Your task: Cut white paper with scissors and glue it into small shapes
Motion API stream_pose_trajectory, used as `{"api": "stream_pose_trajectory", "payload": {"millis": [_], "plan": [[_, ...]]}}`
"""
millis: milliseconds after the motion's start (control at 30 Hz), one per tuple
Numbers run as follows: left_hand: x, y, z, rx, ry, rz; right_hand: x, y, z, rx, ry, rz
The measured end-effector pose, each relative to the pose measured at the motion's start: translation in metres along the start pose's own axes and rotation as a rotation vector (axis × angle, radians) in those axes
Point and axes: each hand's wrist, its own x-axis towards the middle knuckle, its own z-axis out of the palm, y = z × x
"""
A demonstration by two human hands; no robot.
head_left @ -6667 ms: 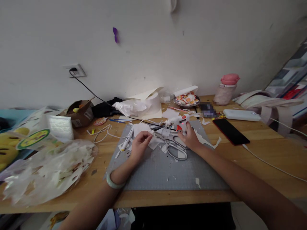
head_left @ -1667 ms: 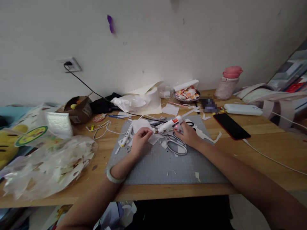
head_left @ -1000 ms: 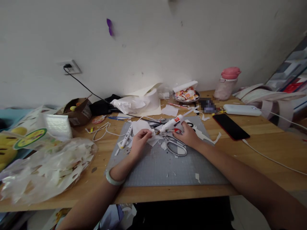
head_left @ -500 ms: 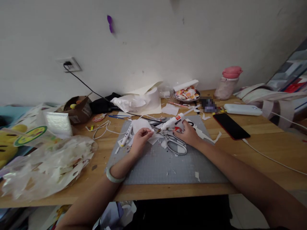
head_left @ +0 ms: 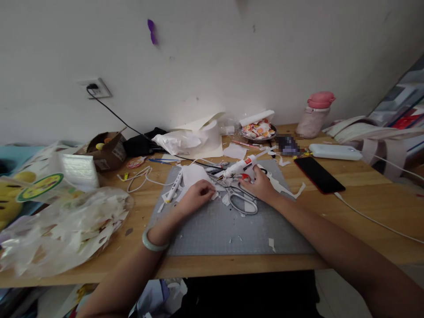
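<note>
My right hand (head_left: 260, 184) grips a white glue gun (head_left: 239, 167) with a red trigger, its nozzle pointing left over the grey cutting mat (head_left: 228, 232). My left hand (head_left: 197, 196), palm down with fingers curled, presses on small white paper pieces (head_left: 195, 176) lying on the mat just left of the nozzle. Steel scissors (head_left: 241, 200) lie on the mat between the two hands. A pale green bangle (head_left: 150, 243) is on my left wrist.
A black cord runs from the wall socket (head_left: 94, 89) to the glue gun. A bag of paper scraps (head_left: 62, 227) sits at left, a white pen-like tool (head_left: 174, 187) on the mat's left edge. A dark phone (head_left: 319, 175), power bank (head_left: 334, 151) and pink bottle (head_left: 314, 114) stand at right.
My left hand has lowered and turned palm down onto the paper pieces. The glue gun has drawn back slightly to the right, away from the left fingers.
</note>
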Motion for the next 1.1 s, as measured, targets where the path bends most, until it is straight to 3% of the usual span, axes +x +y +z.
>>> {"api": "stream_pose_trajectory", "payload": {"millis": [200, 367, 467, 567, 800, 967, 1100], "plan": [[-0.003, 0.000, -0.028, 0.335, -0.116, 0.258, 0.000, -0.002, -0.001, 0.032, 0.018, -0.008], [-0.005, 0.002, -0.026, 0.515, -0.252, 0.360, 0.001, -0.005, -0.002, 0.059, 0.008, 0.027], [-0.005, 0.004, -0.019, 0.562, -0.211, 0.316, 0.002, -0.006, -0.003, 0.077, 0.016, 0.037], [-0.003, 0.004, -0.013, 0.470, -0.177, 0.236, 0.002, -0.006, -0.002, 0.086, 0.021, 0.029], [-0.002, 0.003, -0.008, 0.207, -0.215, 0.129, 0.001, -0.005, -0.002, 0.098, 0.003, 0.051], [0.000, 0.002, -0.008, 0.106, -0.315, 0.125, 0.002, -0.006, -0.003, 0.094, 0.006, 0.044], [0.000, -0.001, -0.008, 0.079, -0.207, 0.041, 0.002, -0.006, -0.004, 0.092, 0.004, 0.039]]}}
